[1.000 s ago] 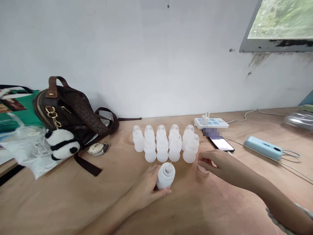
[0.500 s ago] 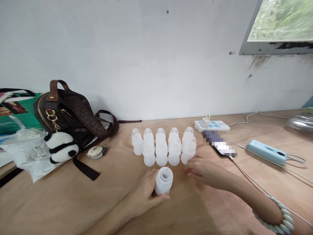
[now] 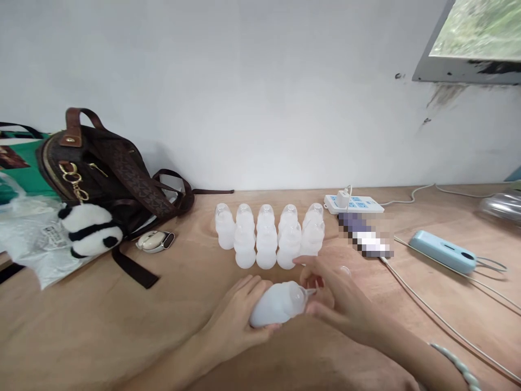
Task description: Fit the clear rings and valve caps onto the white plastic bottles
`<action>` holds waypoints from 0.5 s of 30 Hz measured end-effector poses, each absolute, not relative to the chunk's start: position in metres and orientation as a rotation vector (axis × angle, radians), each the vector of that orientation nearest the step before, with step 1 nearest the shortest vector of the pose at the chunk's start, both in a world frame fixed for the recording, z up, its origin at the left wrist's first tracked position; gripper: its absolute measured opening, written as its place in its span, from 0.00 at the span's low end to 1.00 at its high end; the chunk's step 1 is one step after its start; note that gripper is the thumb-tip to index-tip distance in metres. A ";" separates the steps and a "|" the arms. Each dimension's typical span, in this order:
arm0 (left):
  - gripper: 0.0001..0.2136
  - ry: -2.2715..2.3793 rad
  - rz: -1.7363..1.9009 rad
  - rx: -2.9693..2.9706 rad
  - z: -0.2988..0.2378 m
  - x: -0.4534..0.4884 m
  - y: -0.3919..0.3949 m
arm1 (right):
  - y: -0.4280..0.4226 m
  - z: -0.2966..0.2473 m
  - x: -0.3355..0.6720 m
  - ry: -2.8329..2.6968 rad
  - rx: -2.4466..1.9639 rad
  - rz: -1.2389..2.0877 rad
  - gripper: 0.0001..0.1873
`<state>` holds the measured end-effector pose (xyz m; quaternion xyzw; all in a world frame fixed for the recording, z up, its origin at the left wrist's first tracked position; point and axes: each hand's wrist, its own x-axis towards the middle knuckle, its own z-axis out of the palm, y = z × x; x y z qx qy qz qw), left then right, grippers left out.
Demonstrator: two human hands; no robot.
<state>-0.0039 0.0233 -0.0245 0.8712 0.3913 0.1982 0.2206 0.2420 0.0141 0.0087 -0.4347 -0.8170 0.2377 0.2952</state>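
Note:
My left hand (image 3: 236, 315) grips a small white plastic bottle (image 3: 274, 308), tipped over so its neck points right. My right hand (image 3: 331, 296) meets it at the neck, fingers pinched on a clear cap (image 3: 299, 295) against the bottle's mouth. Just behind stand several similar white bottles (image 3: 266, 236) with clear caps, in two close rows on the wooden table (image 3: 122, 326). A small clear cap (image 3: 345, 270) lies on the table to the right of my right hand.
A brown handbag (image 3: 106, 174) with a panda plush (image 3: 87, 231) sits at the left, beside a plastic bag (image 3: 28, 239) and a small white device (image 3: 154, 240). At right are a power strip (image 3: 353, 204), a phone (image 3: 368, 241), cables and a light-blue device (image 3: 442, 251).
The bottle went from upright to tipped with its neck to the right. My right hand came in from the right and now holds a cap at its mouth.

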 end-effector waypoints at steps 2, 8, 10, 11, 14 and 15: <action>0.15 1.116 0.508 2.483 -0.024 -0.002 0.020 | 0.006 0.007 0.235 -2.182 -1.121 0.727 0.24; 0.21 1.014 0.851 2.470 -0.032 -0.010 0.016 | 0.007 -0.003 0.224 -1.890 -1.223 1.066 0.10; 0.19 0.969 0.981 2.423 -0.033 -0.012 0.015 | 0.011 -0.006 0.222 -1.756 -1.198 1.172 0.13; 0.17 0.957 1.025 2.421 -0.034 -0.013 0.014 | 0.012 -0.008 0.221 -1.687 -1.206 1.245 0.15; 0.14 0.962 1.085 2.477 -0.034 -0.014 0.015 | 0.017 -0.015 0.218 -1.461 -1.295 1.497 0.22; 0.14 0.969 1.074 2.509 -0.034 -0.014 0.015 | 0.018 -0.018 0.217 -1.395 -1.317 1.567 0.24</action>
